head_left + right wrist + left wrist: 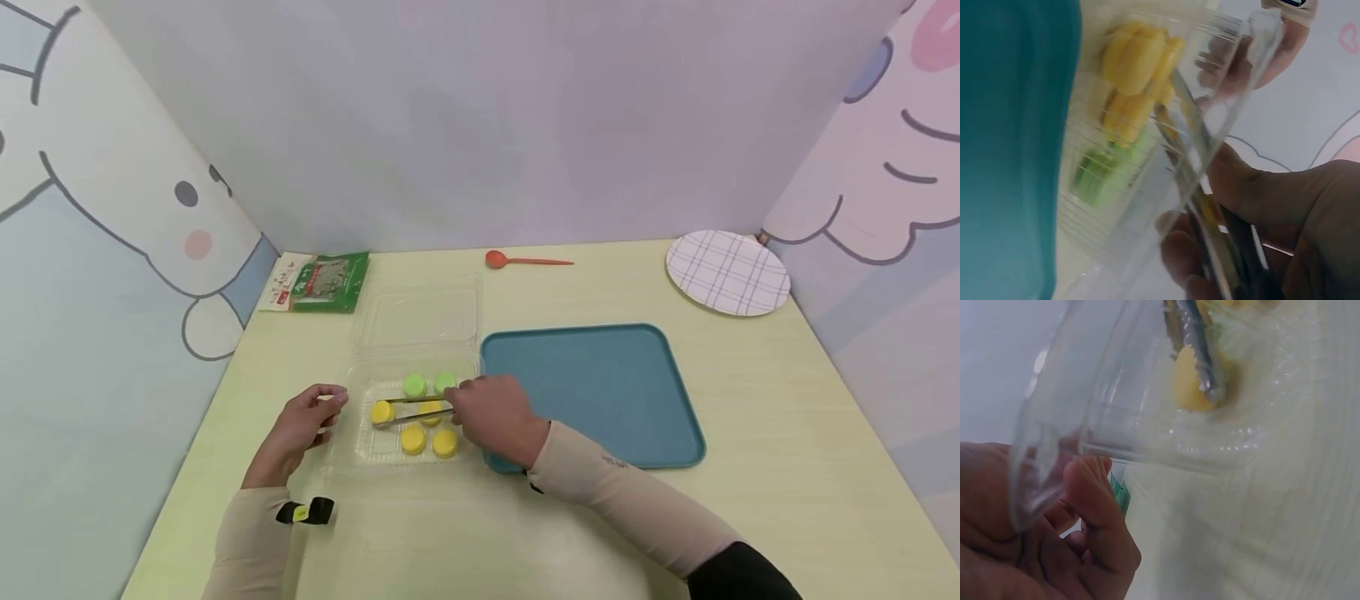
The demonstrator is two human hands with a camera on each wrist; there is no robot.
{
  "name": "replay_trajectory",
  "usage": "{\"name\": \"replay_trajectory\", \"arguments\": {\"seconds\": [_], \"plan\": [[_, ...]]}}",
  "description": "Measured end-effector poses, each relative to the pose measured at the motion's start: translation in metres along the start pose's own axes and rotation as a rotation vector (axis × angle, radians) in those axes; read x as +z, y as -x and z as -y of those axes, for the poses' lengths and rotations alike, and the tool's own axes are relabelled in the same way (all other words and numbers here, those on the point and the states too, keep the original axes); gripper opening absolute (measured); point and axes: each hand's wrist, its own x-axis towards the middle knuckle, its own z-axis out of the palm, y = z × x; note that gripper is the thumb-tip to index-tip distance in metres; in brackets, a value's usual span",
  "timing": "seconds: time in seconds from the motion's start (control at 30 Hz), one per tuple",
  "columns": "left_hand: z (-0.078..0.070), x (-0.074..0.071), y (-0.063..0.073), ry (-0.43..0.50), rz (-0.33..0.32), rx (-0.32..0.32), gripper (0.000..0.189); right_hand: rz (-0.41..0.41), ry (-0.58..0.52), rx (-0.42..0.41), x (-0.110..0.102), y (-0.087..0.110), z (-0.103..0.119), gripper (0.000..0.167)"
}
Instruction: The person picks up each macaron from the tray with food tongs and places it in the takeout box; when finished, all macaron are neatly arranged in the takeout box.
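Observation:
My right hand point(497, 417) grips metal tongs point(408, 419), which reach leftward over a clear plastic box point(343, 437). The tong tips are on either side of a round yellow piece point(382, 412) near the box's left end; in the left wrist view the tongs' scalloped end point(1205, 369) lies against it. Several more such yellow pieces point(413, 439) and two green pieces point(414, 385) sit in the box. At the box's left side, my left hand point(300, 425) pinches its rim between thumb and fingers. The hinged lid point(423, 312) lies folded back, away from me.
A blue tray point(592, 392) stands right of the box, partly under my right hand and forearm. Along the back are a green and white packet point(322, 283), a red spoon point(497, 259) and a checked oval plate point(727, 273). Walls enclose the table's back and sides.

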Motion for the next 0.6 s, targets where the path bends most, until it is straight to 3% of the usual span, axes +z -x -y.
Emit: {"name": "replay_trajectory", "arguments": {"seconds": [0.43, 0.6], "plan": [[0.002, 0.0, 0.001, -0.001, -0.001, -0.013, 0.041, 0.071, -0.013, 0.028, -0.008, 0.0, 0.001, 0.018], [0.001, -0.001, 0.001, 0.004, 0.005, -0.005, 0.04, 0.106, -0.088, 0.061, -0.012, 0.002, -0.001, 0.026]]}}
